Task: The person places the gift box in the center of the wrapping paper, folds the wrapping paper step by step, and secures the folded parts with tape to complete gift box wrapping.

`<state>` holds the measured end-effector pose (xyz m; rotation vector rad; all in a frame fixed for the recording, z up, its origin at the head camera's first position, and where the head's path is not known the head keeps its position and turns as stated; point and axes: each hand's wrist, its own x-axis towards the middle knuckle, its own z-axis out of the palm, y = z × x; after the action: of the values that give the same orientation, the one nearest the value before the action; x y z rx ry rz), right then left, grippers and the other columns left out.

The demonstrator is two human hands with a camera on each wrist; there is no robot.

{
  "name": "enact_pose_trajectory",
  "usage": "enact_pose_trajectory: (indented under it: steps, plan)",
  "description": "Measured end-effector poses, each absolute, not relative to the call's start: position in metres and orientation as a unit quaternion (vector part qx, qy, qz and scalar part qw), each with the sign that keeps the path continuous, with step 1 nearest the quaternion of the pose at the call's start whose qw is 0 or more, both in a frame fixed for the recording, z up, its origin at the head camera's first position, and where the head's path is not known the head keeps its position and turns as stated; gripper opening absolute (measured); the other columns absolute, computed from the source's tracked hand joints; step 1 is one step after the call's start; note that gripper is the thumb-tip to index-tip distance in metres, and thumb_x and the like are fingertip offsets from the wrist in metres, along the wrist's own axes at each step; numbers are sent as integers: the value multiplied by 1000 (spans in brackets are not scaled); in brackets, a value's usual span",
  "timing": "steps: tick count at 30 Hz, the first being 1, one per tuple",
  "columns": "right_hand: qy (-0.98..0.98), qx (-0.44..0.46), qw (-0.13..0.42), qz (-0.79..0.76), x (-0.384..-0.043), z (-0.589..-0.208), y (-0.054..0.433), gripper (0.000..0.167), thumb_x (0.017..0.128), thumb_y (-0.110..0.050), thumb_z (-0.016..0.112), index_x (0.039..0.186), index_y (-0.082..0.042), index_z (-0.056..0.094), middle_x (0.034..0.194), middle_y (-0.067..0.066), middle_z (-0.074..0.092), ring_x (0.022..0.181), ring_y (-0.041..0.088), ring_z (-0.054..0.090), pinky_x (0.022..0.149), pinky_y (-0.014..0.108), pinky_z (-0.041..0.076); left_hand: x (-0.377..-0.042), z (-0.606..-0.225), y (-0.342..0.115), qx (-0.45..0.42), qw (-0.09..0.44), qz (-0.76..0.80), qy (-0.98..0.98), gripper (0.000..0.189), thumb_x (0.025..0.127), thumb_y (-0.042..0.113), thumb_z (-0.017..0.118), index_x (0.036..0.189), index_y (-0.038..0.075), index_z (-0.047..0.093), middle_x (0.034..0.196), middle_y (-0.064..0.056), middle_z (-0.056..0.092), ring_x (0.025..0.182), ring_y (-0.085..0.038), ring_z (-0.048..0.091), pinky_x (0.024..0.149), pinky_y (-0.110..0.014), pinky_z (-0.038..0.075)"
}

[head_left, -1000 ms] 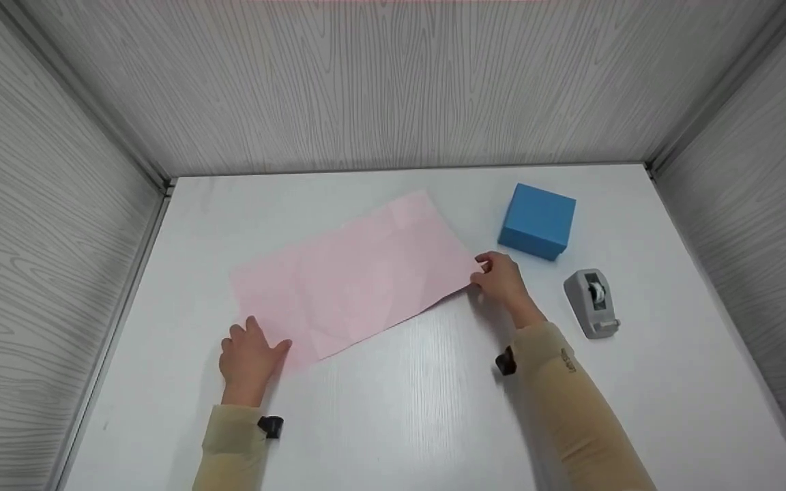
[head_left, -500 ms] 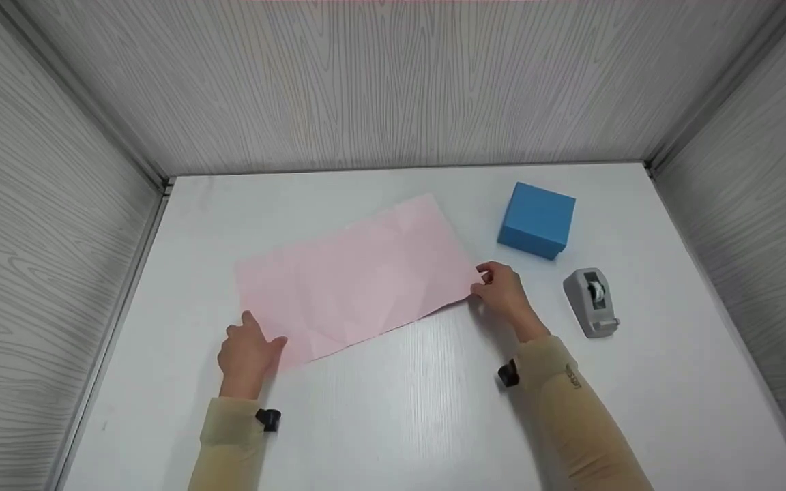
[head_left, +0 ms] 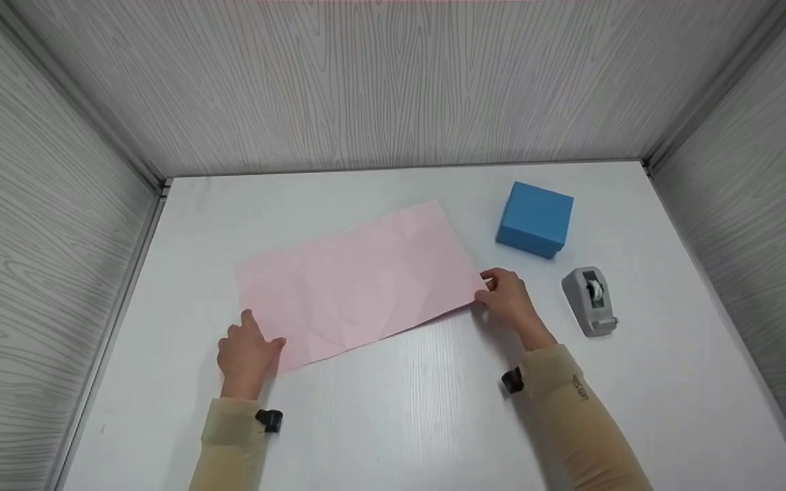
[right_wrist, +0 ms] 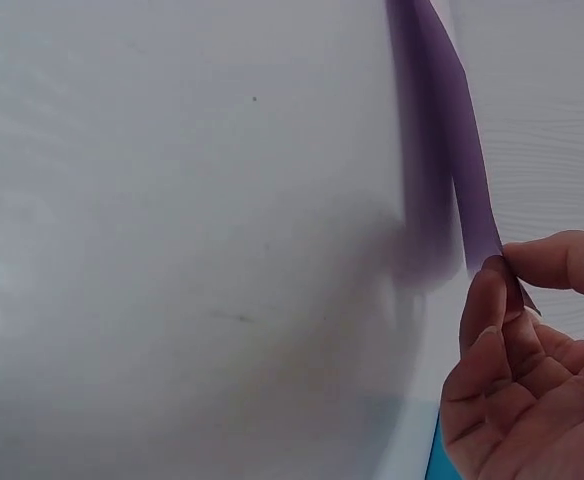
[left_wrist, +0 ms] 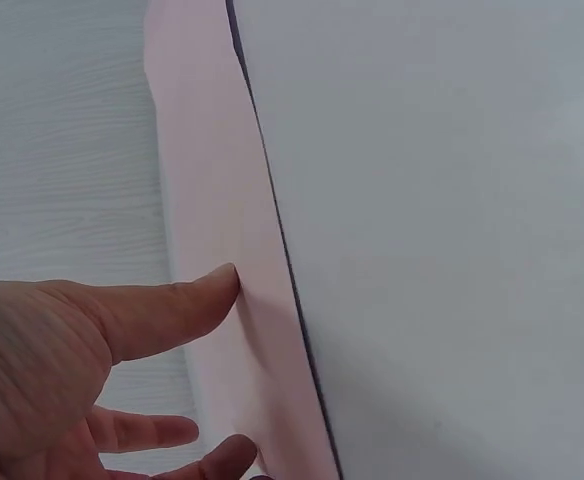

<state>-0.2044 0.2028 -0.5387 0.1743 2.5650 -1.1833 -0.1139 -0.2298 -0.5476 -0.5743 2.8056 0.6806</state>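
Note:
A pink sheet of paper [head_left: 359, 279] lies slantwise across the middle of the table, faintly creased. My left hand [head_left: 245, 354] rests at its near left corner with the fingers spread. In the left wrist view the straight thumb [left_wrist: 187, 310] lies on the paper close to its edge. At the opposite end, my right hand [head_left: 509, 299] pinches the near right corner between thumb and fingertips. That corner is lifted a little off the table, and the right wrist view shows the sheet's darker purple-looking underside [right_wrist: 472, 180].
Beyond my right hand sits a blue box [head_left: 536, 217]. A grey tape dispenser [head_left: 589, 303] with a roll in it stands to the right of that hand. Wood-grained panels [head_left: 393, 82] enclose the white table [head_left: 393, 423] at the back and both sides.
My right hand has drawn its corner of the paper nearer to me and slightly right, so the sheet's right end has shifted. The left hand has barely moved.

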Motion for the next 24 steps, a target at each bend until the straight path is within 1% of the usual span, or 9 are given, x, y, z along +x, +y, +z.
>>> enact_pose_trajectory:
  steps: [4, 7, 9, 11, 14, 17, 20, 22, 24]
  plan:
    - [893, 66, 157, -417, -199, -541, 205, 47, 90, -12, 65, 134, 0, 54, 108, 16, 57, 95, 27, 51, 84, 38, 47, -116, -548, -229, -192, 81, 257, 944, 86, 86, 20, 74, 149, -8, 23, 127, -40, 40, 100, -52, 53, 86, -60, 47]
    - [892, 65, 159, -419, -194, -542, 206, 48, 90, -12, 65, 135, 0, 53, 108, 16, 56, 94, 27, 51, 82, 37, 47, -118, -549, -229, -192, 73, 280, 938, 87, 84, 16, 75, 150, -7, 22, 127, -39, 38, 98, -48, 54, 88, -59, 47]
    - [890, 66, 160, -422, -191, -542, 207, 48, 90, -12, 65, 135, 0, 53, 107, 16, 57, 91, 26, 51, 80, 36, 47, -118, -549, -230, -190, 71, 285, 937, 88, 83, 15, 76, 150, -6, 22, 125, -39, 40, 99, -48, 53, 87, -58, 47]
    - [889, 63, 158, -425, -188, -542, 209, 48, 89, -11, 65, 134, 2, 53, 106, 16, 57, 88, 26, 52, 77, 36, 47, -118, -549, -231, -187, 69, 283, 938, 86, 83, 14, 76, 150, -4, 24, 121, -38, 45, 98, -47, 54, 83, -57, 48]
    - [889, 66, 159, -425, -182, -543, 212, 47, 86, -10, 64, 131, 2, 56, 102, 15, 58, 82, 24, 52, 71, 34, 47, -119, -549, -233, -180, 55, 273, 943, 79, 84, 10, 72, 148, -4, 29, 113, -34, 54, 97, -46, 57, 77, -55, 49]
    - [888, 72, 171, -422, -176, -542, 217, 44, 86, -10, 64, 126, 3, 57, 98, 13, 59, 79, 23, 53, 67, 32, 47, -119, -549, -234, -176, 41, 275, 944, 67, 87, 5, 64, 147, -3, 33, 108, -31, 59, 96, -44, 59, 77, -53, 50]
    - [887, 79, 188, -415, -169, -542, 225, 40, 86, -11, 65, 123, 2, 57, 96, 12, 57, 81, 23, 53, 67, 31, 47, -121, -550, -233, -166, 24, 294, 941, 59, 91, 2, 56, 145, -3, 35, 100, -26, 62, 86, -39, 61, 73, -50, 50]
    - [888, 81, 196, -407, -164, -542, 232, 38, 87, -12, 66, 121, 2, 57, 94, 11, 56, 82, 23, 53, 68, 32, 47, -122, -550, -232, -153, 10, 309, 938, 56, 92, -1, 55, 144, -4, 37, 93, -23, 63, 79, -35, 60, 70, -48, 49]
    - [890, 76, 202, -401, -157, -543, 240, 32, 86, -11, 66, 115, 2, 58, 89, 10, 54, 81, 23, 52, 67, 32, 44, -123, -550, -231, -142, -2, 321, 936, 54, 92, -2, 56, 143, -3, 40, 89, -20, 62, 74, -32, 58, 67, -45, 48]
